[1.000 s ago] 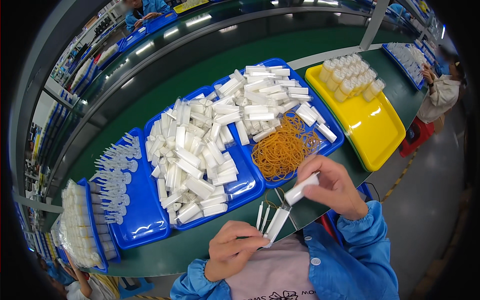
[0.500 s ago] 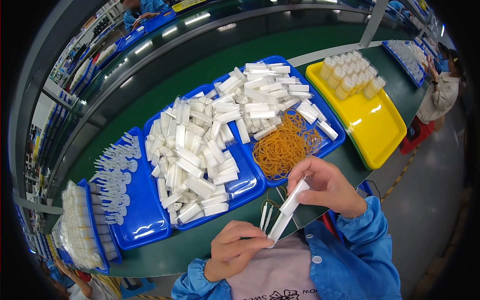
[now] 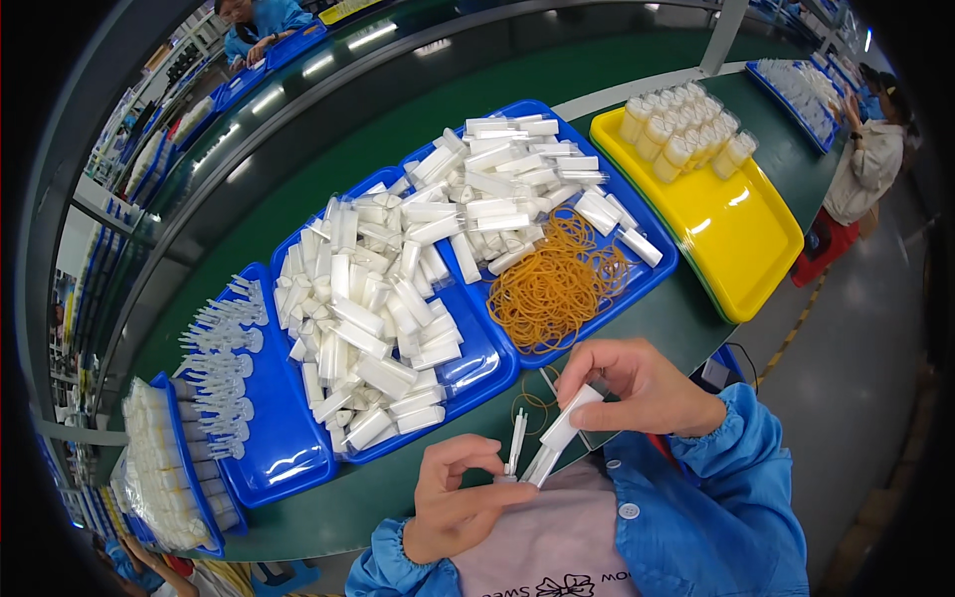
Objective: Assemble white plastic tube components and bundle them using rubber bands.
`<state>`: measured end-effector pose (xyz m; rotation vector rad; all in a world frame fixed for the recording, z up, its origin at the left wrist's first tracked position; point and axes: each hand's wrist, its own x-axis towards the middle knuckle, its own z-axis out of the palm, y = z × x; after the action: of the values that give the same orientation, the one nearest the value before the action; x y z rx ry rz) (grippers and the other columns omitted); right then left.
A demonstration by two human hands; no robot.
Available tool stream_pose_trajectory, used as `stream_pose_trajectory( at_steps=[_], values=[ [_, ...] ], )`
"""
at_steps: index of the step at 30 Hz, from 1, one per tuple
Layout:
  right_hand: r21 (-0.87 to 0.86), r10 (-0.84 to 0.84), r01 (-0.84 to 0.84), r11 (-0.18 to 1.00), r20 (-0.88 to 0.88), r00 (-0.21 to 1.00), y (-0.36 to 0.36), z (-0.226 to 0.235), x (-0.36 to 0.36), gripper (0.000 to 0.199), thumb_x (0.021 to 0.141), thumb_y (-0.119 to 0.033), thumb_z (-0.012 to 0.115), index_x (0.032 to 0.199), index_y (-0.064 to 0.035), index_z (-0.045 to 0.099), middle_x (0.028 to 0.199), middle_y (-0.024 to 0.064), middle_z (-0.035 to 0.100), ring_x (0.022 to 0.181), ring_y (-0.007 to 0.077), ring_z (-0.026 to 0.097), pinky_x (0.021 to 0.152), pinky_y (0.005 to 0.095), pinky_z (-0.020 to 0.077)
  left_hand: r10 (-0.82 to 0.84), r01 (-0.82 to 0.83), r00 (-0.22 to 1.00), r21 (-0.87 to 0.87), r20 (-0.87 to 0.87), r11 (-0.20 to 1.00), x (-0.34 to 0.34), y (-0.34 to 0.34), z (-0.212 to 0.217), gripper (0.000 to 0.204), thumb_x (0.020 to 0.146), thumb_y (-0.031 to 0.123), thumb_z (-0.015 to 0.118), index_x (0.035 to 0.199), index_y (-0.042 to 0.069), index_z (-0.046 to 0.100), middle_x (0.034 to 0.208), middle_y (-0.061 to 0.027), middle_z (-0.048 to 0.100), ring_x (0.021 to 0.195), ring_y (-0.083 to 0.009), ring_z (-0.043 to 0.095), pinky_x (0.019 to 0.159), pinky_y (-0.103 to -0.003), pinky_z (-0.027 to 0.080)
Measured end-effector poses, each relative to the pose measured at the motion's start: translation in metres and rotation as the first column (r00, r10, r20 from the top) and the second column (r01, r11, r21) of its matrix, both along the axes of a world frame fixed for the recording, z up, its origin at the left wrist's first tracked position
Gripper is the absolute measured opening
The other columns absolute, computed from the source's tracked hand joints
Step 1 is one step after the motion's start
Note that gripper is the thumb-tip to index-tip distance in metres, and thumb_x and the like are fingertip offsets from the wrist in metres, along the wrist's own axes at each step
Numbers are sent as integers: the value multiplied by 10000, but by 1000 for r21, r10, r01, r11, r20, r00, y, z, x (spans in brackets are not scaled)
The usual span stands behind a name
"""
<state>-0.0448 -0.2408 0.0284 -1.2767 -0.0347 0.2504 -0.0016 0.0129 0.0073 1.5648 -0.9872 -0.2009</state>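
In front of my chest, my right hand [image 3: 642,393] pinches a white block [image 3: 572,418] between thumb and fingers. A second long white piece [image 3: 540,466] extends from its lower end, and my left hand [image 3: 463,497] grips that piece's bottom end with the fingertips. Beside the left fingers stands a slim pale part with thin prongs [image 3: 516,438]; whether the hand holds it too is unclear. Just beyond lie a few loose rubber bands [image 3: 537,406] on the green table. Similar white blocks in clear wrap [image 3: 383,328] are heaped in blue trays.
Orange rubber bands [image 3: 557,289] fill one blue tray's corner [image 3: 652,284]. Right of it, a yellow tray [image 3: 741,239] carries wrapped bundles [image 3: 676,129]. At left, a blue tray [image 3: 288,463] holds clear prong-like parts [image 3: 219,368], beside bagged white cylinders [image 3: 159,468]. Other people sit farther off.
The white block in my right hand has slid down along the piece in my left, and the two hands are closer together. The view has shifted slightly.
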Motion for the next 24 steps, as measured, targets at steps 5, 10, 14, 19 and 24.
stream_pose_trajectory(
  at_steps=[5, 10, 14, 19, 24],
  values=[
    [39, 20, -19, 999, -24, 1000, 9, -3, -7, 193, 845, -44, 665, 1024, -19, 598, 982, 19, 601, 928, 82, 550, 829, 239, 434, 27, -28, 998, 22, 53, 999, -1, -2, -2, 394, 652, -152, 649, 967, 72, 724, 1187, -164, 422, 808, -194, 611, 753, -289, 520],
    [-45, 37, -37, 998, 8, 999, 24, -11, -12, 217, 836, -7, 677, 1039, -10, 601, 1011, 49, 587, 951, 114, 554, 833, 256, 429, 133, -136, 988, 26, 79, 990, -2, -9, -7, 359, 707, -67, 726, 1046, 31, 661, 1171, -182, 466, 822, -222, 620, 752, -307, 513],
    [65, 19, -18, 998, -17, 1000, 27, -13, -13, 276, 854, -18, 657, 1120, -17, 582, 1061, 55, 589, 993, 120, 549, 859, 264, 430, 169, -160, 974, 74, -151, 984, -2, -12, -9, 342, 717, -19, 750, 1042, 9, 647, 1024, -149, 582, 835, -251, 630, 765, -316, 507],
    [-473, -128, 324, 820, 399, 908, -2, 2, 12, 418, 787, -88, 710, 1176, -48, 563, 1075, 64, 609, 1030, 193, 579, 892, 326, 445, 192, -160, 878, 109, -439, 981, -1, -15, -9, 192, 773, -27, 719, 957, -6, 669, 938, -97, 628, 861, -207, 638, 779, -290, 507],
    [-758, 28, 605, -243, 618, 786, -87, -32, 47, 402, 707, -80, 700, 1091, -76, 578, 994, 119, 593, 885, 320, 569, 758, 409, 451, 182, -154, 898, 102, -401, 983, 3, -5, -8, 188, 797, -36, 704, 974, -29, 640, 982, -99, 585, 879, -149, 599, 793, -267, 508]
  ],
)
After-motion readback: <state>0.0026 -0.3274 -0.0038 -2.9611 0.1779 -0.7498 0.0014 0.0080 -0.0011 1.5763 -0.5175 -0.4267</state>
